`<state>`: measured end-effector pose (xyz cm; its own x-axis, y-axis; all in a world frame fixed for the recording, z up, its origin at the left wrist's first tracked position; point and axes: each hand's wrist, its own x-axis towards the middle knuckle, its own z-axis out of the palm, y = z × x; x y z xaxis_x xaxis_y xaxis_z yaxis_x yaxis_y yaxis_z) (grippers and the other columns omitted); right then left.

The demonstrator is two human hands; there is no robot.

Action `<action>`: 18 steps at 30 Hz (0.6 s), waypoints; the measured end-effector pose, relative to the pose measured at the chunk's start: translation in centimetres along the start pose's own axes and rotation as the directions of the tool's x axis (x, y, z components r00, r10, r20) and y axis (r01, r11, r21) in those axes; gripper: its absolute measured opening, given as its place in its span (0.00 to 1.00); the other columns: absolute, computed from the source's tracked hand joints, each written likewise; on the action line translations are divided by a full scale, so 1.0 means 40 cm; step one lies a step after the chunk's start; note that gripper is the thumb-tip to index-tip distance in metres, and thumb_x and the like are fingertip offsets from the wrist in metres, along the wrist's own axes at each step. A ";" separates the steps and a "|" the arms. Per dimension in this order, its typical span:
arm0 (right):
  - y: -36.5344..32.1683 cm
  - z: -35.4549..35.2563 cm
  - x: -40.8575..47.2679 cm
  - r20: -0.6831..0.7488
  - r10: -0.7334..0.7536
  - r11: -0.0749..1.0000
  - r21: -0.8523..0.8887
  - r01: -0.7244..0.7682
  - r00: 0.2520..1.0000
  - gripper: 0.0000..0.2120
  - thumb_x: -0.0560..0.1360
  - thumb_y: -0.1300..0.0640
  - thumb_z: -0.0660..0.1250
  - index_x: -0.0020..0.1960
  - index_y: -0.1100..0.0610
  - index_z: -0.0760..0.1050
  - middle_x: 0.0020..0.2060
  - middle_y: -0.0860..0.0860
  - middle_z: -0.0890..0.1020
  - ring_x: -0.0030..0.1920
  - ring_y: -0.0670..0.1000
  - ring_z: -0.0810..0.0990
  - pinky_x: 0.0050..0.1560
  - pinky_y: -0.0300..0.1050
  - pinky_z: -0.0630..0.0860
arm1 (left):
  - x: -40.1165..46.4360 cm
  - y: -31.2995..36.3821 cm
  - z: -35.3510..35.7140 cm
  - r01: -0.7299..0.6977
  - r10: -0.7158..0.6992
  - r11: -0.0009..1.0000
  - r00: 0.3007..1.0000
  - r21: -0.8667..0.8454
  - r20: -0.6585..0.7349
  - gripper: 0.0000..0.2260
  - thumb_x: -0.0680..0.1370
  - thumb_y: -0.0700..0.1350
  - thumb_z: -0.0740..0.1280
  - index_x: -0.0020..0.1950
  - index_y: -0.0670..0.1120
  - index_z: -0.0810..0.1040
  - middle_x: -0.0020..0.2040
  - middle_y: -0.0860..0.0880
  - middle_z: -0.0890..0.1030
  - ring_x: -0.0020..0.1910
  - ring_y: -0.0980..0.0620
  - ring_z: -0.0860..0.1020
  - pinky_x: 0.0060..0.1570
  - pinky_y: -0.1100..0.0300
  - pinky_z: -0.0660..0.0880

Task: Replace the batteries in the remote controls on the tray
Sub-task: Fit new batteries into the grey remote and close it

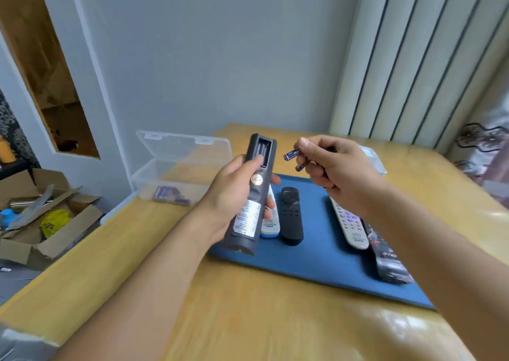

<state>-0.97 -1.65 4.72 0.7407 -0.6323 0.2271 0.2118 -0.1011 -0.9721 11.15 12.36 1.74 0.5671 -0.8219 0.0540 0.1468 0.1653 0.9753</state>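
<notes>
Above the tray's far-left corner, the left hand (234, 192) is gripping a dark grey remote (254, 190) back-side up, fingers wrapped round its body and the thumb lying along the edge of the open battery bay (264, 151), which is showing its bare contacts and looks empty. Just to the right, the right hand (330, 165) is pinching a purple battery (292, 154) between thumb and forefinger, with a second battery (299, 167) peeking out lower among the curled fingers.

The step in hand, as I judge it, is seating the first cell — it is probably worth checking polarity marks in the bay, pressing the flat end against the spring first, then tipping the other end down, while the left thumb is kept clear of the slot. The spare battery could slip from the palm, so a firm curl is helping there.

The remote is matte plastic, long and slab-like, carrying a silvery printed label (246, 219) and a round gold sticker (256, 179). The batteries are small glossy cylinders. The blue tray (316, 261) is looking smooth and flat-rimmed, holding a white remote (270, 227), a rounded black remote (291, 217), a pale keypad remote (351, 230) and a glossy dark remote (388, 259) along its right edge. A clear lidded plastic box (179, 168) is sitting on the table (220, 305) beside the tray's far-left corner — more purple batteries (170, 195) inside.
</notes>
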 end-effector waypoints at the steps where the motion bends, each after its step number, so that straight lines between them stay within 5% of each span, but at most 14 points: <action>1: -0.006 -0.030 -0.018 -0.037 -0.012 1.000 0.008 0.013 0.999 0.07 0.79 0.60 0.68 0.46 0.64 0.77 0.32 0.54 0.77 0.24 0.44 0.65 0.21 0.33 0.60 | 0.005 -0.007 0.044 0.048 -0.046 0.998 0.997 -0.037 0.056 0.15 0.85 0.52 0.58 0.58 0.40 0.75 0.45 0.38 0.82 0.26 0.44 0.75 0.26 0.57 0.75; 9: -0.013 -0.249 -0.147 -0.303 -0.336 0.893 -0.404 0.199 0.892 0.04 0.77 0.61 0.72 0.45 0.61 0.84 0.31 0.48 0.82 0.25 0.40 0.72 0.28 0.30 0.67 | 0.011 -0.062 0.317 0.275 -0.212 0.955 0.895 -0.111 0.394 0.22 0.85 0.57 0.50 0.59 0.43 0.75 0.37 0.42 0.78 0.27 0.46 0.73 0.28 0.59 0.72; 12: -0.007 -0.281 -0.151 -0.306 -0.386 0.829 -0.529 0.182 0.870 0.05 0.77 0.59 0.72 0.43 0.58 0.84 0.29 0.46 0.81 0.25 0.40 0.73 0.29 0.30 0.67 | 0.005 -0.092 0.351 0.274 -0.221 0.958 0.890 -0.080 0.400 0.21 0.85 0.57 0.53 0.55 0.42 0.76 0.38 0.40 0.78 0.28 0.44 0.74 0.28 0.57 0.73; 15: -0.002 -0.289 -0.151 -0.282 -0.386 0.789 -0.594 0.156 0.879 0.05 0.76 0.57 0.73 0.43 0.57 0.84 0.33 0.51 0.84 0.31 0.46 0.78 0.35 0.40 0.75 | 0.004 -0.106 0.355 0.243 -0.215 0.970 0.908 -0.033 0.359 0.21 0.85 0.56 0.55 0.54 0.39 0.77 0.39 0.39 0.79 0.28 0.43 0.74 0.27 0.56 0.74; 18: 0.012 -0.281 -0.155 -0.264 -0.376 0.794 -0.586 0.162 0.888 0.05 0.75 0.57 0.74 0.43 0.59 0.85 0.31 0.49 0.84 0.29 0.42 0.76 0.34 0.37 0.73 | -0.003 -0.103 0.348 0.222 -0.208 0.975 0.917 -0.003 0.340 0.20 0.85 0.54 0.56 0.54 0.37 0.76 0.38 0.38 0.79 0.27 0.44 0.74 0.26 0.57 0.74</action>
<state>-12.62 -6.42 2.19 0.4096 -0.7265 0.5517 -0.0857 -0.6328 -0.7696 -0.81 4.18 0.70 0.2140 -0.9736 -0.0800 0.2714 -0.0194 0.9623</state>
